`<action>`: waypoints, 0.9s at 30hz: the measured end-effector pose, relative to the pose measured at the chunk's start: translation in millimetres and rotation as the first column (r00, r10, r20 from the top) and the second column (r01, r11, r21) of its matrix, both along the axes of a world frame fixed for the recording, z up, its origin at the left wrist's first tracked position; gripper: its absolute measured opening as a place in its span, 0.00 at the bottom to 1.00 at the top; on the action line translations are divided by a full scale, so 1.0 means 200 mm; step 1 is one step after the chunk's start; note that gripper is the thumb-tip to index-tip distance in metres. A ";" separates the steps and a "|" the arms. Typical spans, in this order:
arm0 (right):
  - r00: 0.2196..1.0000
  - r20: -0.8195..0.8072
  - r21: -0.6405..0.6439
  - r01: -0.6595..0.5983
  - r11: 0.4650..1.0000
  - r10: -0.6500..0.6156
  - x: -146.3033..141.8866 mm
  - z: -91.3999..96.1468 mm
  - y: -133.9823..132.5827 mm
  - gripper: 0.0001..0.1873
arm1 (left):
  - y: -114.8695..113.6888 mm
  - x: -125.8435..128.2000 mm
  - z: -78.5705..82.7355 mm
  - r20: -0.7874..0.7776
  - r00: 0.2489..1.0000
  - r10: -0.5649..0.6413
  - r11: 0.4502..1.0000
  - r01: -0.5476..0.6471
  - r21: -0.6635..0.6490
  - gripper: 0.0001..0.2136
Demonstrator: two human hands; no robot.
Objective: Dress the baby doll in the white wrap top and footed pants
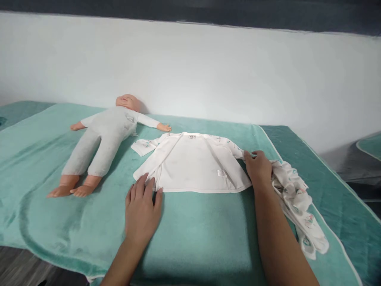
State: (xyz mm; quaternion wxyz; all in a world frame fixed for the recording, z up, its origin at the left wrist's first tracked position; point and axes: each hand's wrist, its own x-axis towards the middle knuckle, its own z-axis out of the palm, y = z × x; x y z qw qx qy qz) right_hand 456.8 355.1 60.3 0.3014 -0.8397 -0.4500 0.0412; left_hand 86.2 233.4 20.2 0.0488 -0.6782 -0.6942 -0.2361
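Observation:
A small white baby shirt [190,163] lies spread open, inside up, on a green blanket [193,234]. My left hand [143,206] rests flat with fingers stretched out on the shirt's lower left corner. My right hand [258,167] presses on the shirt's right side where the sleeve starts, with its fingers curled over the cloth. A baby doll [104,135] in a grey bodysuit lies on its back to the left of the shirt, head toward the wall.
A crumpled patterned white garment [297,202] lies on the blanket right of my right arm. A white wall [208,71] runs along the far side. The blanket's front edge hangs over at lower left above dark floor [24,270].

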 end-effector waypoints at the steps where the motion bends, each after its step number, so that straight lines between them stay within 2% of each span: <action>1: 0.999 -0.036 0.011 -0.010 1.000 0.011 0.00 0.00 0.00 0.26 | 0.00 0.00 0.00 0.001 1.000 -0.001 1.000 0.001 -0.001 0.19; 4: 0.987 -0.144 0.143 -0.052 0.988 0.073 -0.01 -0.02 0.01 0.24 | 0.00 0.00 -0.01 0.007 1.000 -0.005 1.000 0.004 0.019 0.18; 8: 0.964 -0.232 0.338 -0.043 0.940 0.127 0.03 -0.04 0.06 0.19 | 0.00 0.00 -0.01 0.005 1.000 -0.009 0.999 0.009 0.030 0.18; 10: 0.973 -0.207 0.410 -0.012 0.912 0.106 0.06 -0.04 0.10 0.18 | 0.00 0.00 0.00 -0.005 1.000 -0.009 1.000 0.009 0.021 0.18; 13: 0.994 -0.103 0.485 0.009 0.874 0.047 0.09 -0.06 0.15 0.21 | 0.00 0.00 0.01 -0.021 1.000 -0.008 1.000 0.008 0.007 0.18; 16: 0.999 -0.009 0.454 -0.025 0.891 0.032 0.09 -0.08 0.17 0.25 | 0.00 0.00 0.01 -0.026 1.000 -0.011 1.000 0.011 0.011 0.18; 19: 0.993 0.069 0.415 -0.111 0.903 0.091 0.06 -0.09 0.14 0.26 | 0.00 0.00 0.00 -0.022 1.000 -0.014 1.000 0.015 0.015 0.18; 22: 0.969 0.067 0.346 -0.247 0.905 0.239 -0.01 -0.08 0.11 0.24 | 0.00 0.00 0.00 -0.016 1.000 -0.014 1.000 0.015 0.014 0.18; 25: 0.903 0.021 0.232 -0.422 0.876 0.430 -0.06 -0.07 0.10 0.21 | 0.00 0.00 0.00 -0.010 1.000 -0.013 1.000 0.014 0.014 0.18; 27: 0.885 0.048 0.170 -0.464 0.870 0.463 -0.07 -0.06 0.09 0.18 | 0.00 0.00 0.00 -0.006 1.000 -0.016 1.000 0.016 0.015 0.18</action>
